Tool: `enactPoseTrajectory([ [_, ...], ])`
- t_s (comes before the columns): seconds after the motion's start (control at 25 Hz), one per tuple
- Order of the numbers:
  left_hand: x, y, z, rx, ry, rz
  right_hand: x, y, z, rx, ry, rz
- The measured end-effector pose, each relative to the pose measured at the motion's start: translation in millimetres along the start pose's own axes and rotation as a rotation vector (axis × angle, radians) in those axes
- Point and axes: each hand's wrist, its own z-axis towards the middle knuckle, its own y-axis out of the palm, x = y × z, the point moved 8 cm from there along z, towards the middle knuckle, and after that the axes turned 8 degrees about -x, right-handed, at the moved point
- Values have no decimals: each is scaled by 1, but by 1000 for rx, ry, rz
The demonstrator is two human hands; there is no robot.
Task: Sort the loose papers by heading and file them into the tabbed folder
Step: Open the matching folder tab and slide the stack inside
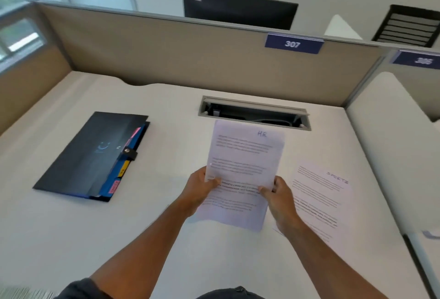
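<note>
A stack of printed papers (245, 155), its top sheet headed "HR", is held up above the white desk (71, 239). My left hand (201, 185) pinches its left edge and my right hand (278, 195) pinches its right edge. A loose sheet headed "SPORTS" (321, 194) lies flat on the desk to the right, partly under my right forearm. The dark tabbed folder (92, 155) lies closed on the desk at the left, snap strap fastened, with pink and yellow tabs showing along its right edge.
An open cable tray slot (254, 113) is set into the desk behind the papers. A beige partition (190, 55) with a "307" label walls the back. A second desk section (392, 143) adjoins on the right.
</note>
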Motion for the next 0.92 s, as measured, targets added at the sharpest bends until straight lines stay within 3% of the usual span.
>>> enactPoseTrajectory([
  [0.32,48,-49,-17,180,176,-60,-68,37,8,-72,-223,184],
  [0.48,16,-55,-17,191,103,40,-40,55,8,-169,-133,63],
  [0.8,1,-83,-9,255,-103,99,-18,64,18,-205,-42,-134],
  [0.92,6,-127,-23,517,-66,284,-9,73,13,-228,-19,-135],
])
